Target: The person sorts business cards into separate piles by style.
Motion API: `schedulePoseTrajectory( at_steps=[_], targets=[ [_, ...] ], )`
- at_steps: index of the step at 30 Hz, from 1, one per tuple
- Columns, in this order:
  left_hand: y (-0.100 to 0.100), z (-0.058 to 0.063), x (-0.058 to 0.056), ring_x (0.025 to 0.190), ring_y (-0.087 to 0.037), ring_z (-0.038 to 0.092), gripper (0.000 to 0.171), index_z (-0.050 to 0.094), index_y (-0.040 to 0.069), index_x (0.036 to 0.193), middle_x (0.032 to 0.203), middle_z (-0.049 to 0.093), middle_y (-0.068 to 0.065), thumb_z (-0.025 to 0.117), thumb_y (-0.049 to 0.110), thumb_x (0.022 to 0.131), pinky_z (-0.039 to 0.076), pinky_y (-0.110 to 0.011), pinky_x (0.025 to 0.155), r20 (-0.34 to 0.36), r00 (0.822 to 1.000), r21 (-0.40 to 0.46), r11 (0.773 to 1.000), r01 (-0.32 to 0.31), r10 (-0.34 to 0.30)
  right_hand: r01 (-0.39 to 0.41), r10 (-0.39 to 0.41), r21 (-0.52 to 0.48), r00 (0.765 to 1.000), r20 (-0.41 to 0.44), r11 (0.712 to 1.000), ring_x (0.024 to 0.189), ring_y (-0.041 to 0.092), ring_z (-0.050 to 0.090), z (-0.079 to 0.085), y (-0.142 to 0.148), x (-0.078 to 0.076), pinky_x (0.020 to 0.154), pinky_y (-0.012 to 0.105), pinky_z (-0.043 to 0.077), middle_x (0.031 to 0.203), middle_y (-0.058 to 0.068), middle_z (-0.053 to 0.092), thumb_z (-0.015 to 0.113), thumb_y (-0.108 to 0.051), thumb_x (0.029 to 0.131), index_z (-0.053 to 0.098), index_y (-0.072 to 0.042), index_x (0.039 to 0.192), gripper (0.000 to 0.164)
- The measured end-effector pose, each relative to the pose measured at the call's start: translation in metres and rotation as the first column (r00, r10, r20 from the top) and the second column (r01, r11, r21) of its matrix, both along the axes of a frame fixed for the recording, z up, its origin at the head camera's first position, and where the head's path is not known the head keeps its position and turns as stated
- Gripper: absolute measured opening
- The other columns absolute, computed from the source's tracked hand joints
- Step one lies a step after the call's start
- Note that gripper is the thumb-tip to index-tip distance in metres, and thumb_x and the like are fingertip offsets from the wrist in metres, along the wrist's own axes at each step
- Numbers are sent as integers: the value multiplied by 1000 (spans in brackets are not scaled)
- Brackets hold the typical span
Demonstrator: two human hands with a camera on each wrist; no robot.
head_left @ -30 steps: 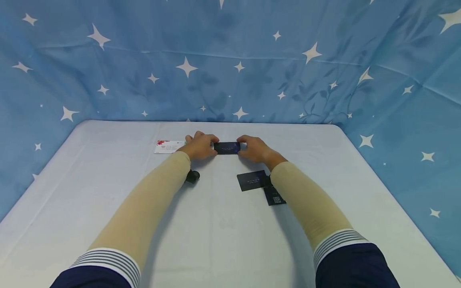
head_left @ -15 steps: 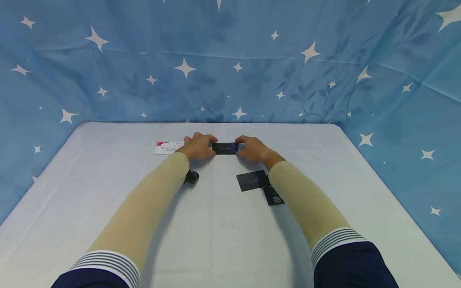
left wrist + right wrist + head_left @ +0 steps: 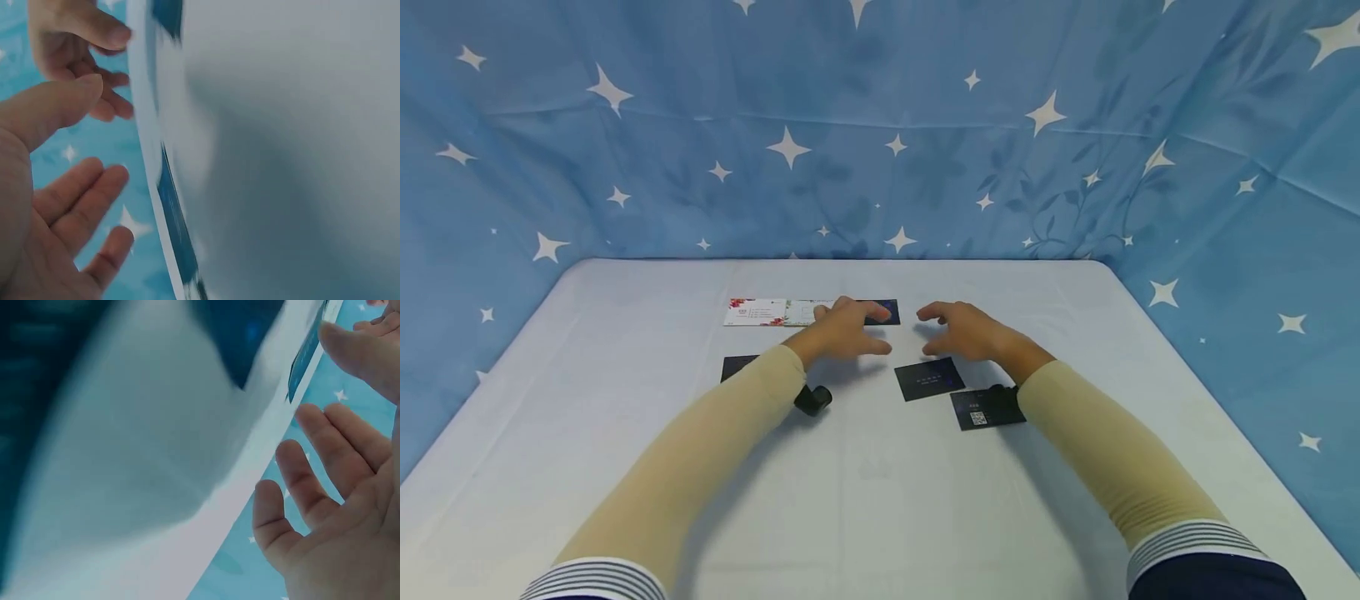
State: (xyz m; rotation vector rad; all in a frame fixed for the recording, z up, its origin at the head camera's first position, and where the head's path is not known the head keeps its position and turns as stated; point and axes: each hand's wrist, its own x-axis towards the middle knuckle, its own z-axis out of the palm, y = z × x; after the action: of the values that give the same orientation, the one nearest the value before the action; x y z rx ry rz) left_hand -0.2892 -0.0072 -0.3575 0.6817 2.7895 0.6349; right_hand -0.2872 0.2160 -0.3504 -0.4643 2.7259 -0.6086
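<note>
In the head view a dark card (image 3: pixel 889 313) lies at the right end of a row along the back of the table. My left hand (image 3: pixel 844 328) hovers over it with thumb and fingers spread, hiding part of that card; nothing is held. To its right, my right hand (image 3: pixel 964 331) is also spread and holds nothing. Below the right hand lies a tilted dark card (image 3: pixel 928 379). Both wrist views show the left hand (image 3: pixel 69 206) and the right hand (image 3: pixel 350 506) with parted fingers above the white surface.
The row continues left with a white card with green leaves (image 3: pixel 805 312) and a white card with red flowers (image 3: pixel 756 312). A black card with a QR code (image 3: pixel 988 409) lies near the right forearm. Another dark card (image 3: pixel 737 365) is partly under the left forearm. A starry blue curtain (image 3: pixel 880 167) hangs behind.
Both hands have let go of the dark card, which stays in the row. They have drawn back toward the front, and the right hand has moved right.
</note>
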Motion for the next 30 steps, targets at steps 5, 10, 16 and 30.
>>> schedulePoseTrajectory(
  at_steps=[5,10,16,30],
  targets=[
    [14,-5,26,108,-16,35,60,54,27,122,117,53,16,67,52,70,18,-48,81,-5,998,6,998,55,-55,-69,69,35,998,7,997,113,24,42,-2,19,23,91,45,34,125,0,49,73,-32,73,47,-17,130,65],
    [27,-10,47,106,-16,36,66,55,25,122,114,55,14,69,57,66,16,-50,81,-45,991,-68,990,124,-127,-132,133,64,991,-9,989,110,25,44,-5,31,39,89,44,36,121,6,51,76,-31,69,46,-16,131,70],
    [36,-14,58,102,-16,37,62,58,22,119,105,60,8,72,51,66,13,-51,82,-115,985,-123,986,113,-127,-158,160,65,987,-29,985,107,24,46,-9,34,46,88,42,38,118,5,52,75,-30,70,48,-15,129,66],
    [36,-17,55,96,-15,38,48,58,23,117,107,58,9,71,35,72,18,-45,78,-85,995,-42,998,54,-58,-150,153,40,985,-84,988,105,23,48,-13,33,49,89,43,37,117,3,55,73,-29,74,53,-12,124,57]
  ],
)
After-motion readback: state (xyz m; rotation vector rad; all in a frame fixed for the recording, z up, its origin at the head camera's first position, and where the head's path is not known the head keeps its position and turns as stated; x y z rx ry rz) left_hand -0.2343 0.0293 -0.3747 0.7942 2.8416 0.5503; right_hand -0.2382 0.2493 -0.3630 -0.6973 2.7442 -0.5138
